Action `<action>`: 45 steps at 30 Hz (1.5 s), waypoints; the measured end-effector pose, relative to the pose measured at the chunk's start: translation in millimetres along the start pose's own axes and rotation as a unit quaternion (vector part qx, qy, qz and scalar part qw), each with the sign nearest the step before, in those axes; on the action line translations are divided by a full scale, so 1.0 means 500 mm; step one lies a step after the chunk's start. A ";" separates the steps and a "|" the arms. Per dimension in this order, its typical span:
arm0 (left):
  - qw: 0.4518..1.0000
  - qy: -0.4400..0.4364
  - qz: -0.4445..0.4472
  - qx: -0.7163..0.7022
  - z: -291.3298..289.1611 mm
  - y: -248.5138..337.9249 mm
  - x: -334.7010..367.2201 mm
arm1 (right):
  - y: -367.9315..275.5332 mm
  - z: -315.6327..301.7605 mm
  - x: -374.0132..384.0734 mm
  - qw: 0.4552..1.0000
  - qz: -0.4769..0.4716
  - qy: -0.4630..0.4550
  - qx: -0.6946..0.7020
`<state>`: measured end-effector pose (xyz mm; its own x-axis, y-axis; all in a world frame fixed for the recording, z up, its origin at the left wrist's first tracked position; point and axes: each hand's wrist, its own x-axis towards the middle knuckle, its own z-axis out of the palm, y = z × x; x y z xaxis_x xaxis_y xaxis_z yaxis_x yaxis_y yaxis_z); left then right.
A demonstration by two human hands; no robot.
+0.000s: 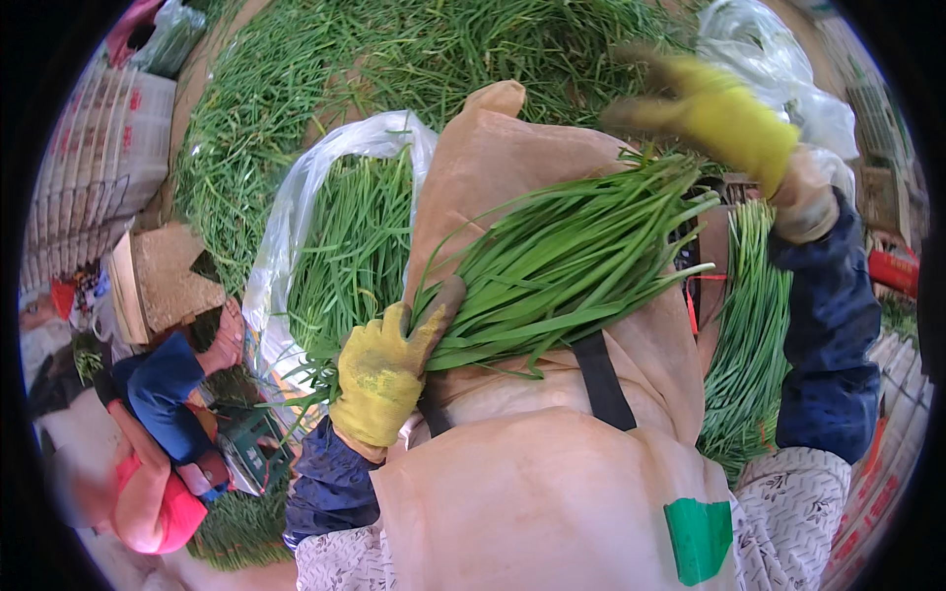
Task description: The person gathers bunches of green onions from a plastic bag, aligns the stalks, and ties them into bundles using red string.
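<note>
A loose bunch of long green chives (562,271) lies across my lap on a brown sheet (473,172). My left hand (382,379), in a yellow glove with a dark-stained finger, grips the leafy end at the lower left. The pale cut ends point to the upper right. Above them, apart from the bunch, is my right hand (714,113), also in a yellow glove. Motion smears its fingers, so I cannot tell how they are set. By my left side, chives (355,231) fill a clear plastic bag (281,246). A neat pile of chives (749,315) stands beside my right arm.
Loose chives (296,69) cover the ground ahead. A cardboard box (172,281) and a green crate (254,448) stand at left, near a seated person in a pink top (163,502). Crumpled clear plastic (769,49) lies at the far right. Stacked white crates (94,158) line the left.
</note>
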<state>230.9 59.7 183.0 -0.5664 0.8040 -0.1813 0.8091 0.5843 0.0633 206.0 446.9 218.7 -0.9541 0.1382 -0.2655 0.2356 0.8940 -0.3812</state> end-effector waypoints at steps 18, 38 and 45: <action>0.571 -0.236 -0.308 -0.723 -0.035 -0.042 -0.016 | 0.234 0.051 0.006 0.943 0.093 0.238 0.211; 0.484 -0.086 -0.202 -0.848 0.026 -0.024 -0.072 | -0.066 0.131 0.002 0.851 -0.029 0.018 0.524; 0.543 -0.139 -0.267 -0.784 0.019 -0.026 -0.053 | 0.015 0.088 0.032 0.973 0.004 0.164 0.162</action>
<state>236.8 29.5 177.4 -0.4321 0.5526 -0.7127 -0.7105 0.2782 0.6464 200.6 437.3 172.8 -0.9474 0.3200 0.0076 0.2376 0.7190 -0.6531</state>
